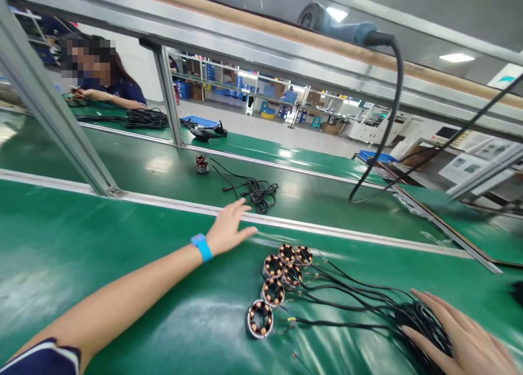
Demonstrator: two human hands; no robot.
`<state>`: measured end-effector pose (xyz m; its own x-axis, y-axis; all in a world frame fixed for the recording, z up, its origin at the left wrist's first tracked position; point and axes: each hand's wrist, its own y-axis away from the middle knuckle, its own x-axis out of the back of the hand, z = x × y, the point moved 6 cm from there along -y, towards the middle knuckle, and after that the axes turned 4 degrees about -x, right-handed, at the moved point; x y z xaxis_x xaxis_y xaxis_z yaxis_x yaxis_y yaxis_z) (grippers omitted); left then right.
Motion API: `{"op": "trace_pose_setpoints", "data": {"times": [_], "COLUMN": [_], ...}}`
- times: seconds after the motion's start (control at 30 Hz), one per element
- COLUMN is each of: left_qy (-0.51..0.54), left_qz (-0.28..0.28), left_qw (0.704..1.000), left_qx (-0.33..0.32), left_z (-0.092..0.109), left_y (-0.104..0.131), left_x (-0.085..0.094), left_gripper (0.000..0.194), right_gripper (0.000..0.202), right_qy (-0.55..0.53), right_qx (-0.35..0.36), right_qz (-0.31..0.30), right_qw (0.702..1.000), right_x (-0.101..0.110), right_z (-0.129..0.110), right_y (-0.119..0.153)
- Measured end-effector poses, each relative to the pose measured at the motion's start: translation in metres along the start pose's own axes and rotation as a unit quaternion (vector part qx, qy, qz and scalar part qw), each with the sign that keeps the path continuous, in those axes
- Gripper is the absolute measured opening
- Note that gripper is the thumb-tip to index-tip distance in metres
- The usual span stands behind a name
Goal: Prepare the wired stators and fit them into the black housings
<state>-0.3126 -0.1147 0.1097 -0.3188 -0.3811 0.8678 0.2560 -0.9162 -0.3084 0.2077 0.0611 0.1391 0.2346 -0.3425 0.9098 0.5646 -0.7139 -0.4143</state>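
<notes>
Left hand wide, nothing in it, fingers just short of a loosely looped black cable that leads to a lone copper-wound, silver-rimmed ring beyond the pale metal rail. Over on the right, the right hand spreads across a thick bundle of black cables; gripping or merely resting, I can't tell. Six matching copper-and-silver rings sit clustered on the glossy green mat, between the hands: probably dense, rigid, smooth-rimmed. Pinch those outer rims; the thin bare leads look fragile, the cables floppy.
</notes>
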Motion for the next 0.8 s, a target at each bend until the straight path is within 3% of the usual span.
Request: {"op": "trace_pose_setpoints", "data": {"times": [0.1, 0.17, 0.3, 0.4, 0.5, 0.57, 0.67, 0.73, 0.8], "left_qy": [-0.053, -0.082, -0.128, -0.155, -0.173, -0.182, -0.185, -0.184, -0.184], "left_qz": [0.045, 0.045, 0.012, -0.025, -0.065, -0.095, -0.129, -0.139, -0.141], "left_qw": [0.99, 0.98, 0.964, 0.961, 0.961, 0.96, 0.962, 0.963, 0.964], "left_qx": [0.12, 0.177, 0.232, 0.228, 0.207, 0.189, 0.157, 0.139, 0.127], "left_z": [-0.102, -0.158, -0.233, -0.265, -0.287, -0.298, -0.31, -0.314, -0.315], "left_y": [-0.035, -0.055, -0.089, -0.118, -0.151, -0.173, -0.198, -0.207, -0.206], "left_x": [0.039, 0.059, 0.077, 0.074, 0.062, 0.052, 0.038, 0.032, 0.03], "left_gripper": [0.067, 0.069, 0.071, 0.07, 0.065, 0.058, 0.049, 0.049, 0.058], "right_gripper": [0.052, 0.046, 0.039, 0.052, 0.067, 0.062, 0.038, 0.028, 0.033], "right_qy": [-0.003, -0.007, -0.016, 0.012, 0.04, 0.047, 0.049, 0.041, 0.039], "right_qx": [0.11, 0.153, 0.192, 0.207, 0.221, 0.215, 0.212, 0.21, 0.176], "right_qz": [-0.03, -0.061, -0.153, -0.182, -0.175, -0.186, -0.216, -0.228, -0.226], "right_qw": [0.994, 0.986, 0.969, 0.961, 0.959, 0.957, 0.952, 0.95, 0.957], "right_x": [-0.016, -0.032, -0.071, -0.095, -0.12, -0.14, -0.162, -0.166, -0.162], "right_z": [-0.073, -0.124, -0.228, -0.29, -0.325, -0.331, -0.326, -0.321, -0.316], "right_y": [-0.065, -0.115, -0.207, -0.258, -0.297, -0.316, -0.331, -0.335, -0.339]}}
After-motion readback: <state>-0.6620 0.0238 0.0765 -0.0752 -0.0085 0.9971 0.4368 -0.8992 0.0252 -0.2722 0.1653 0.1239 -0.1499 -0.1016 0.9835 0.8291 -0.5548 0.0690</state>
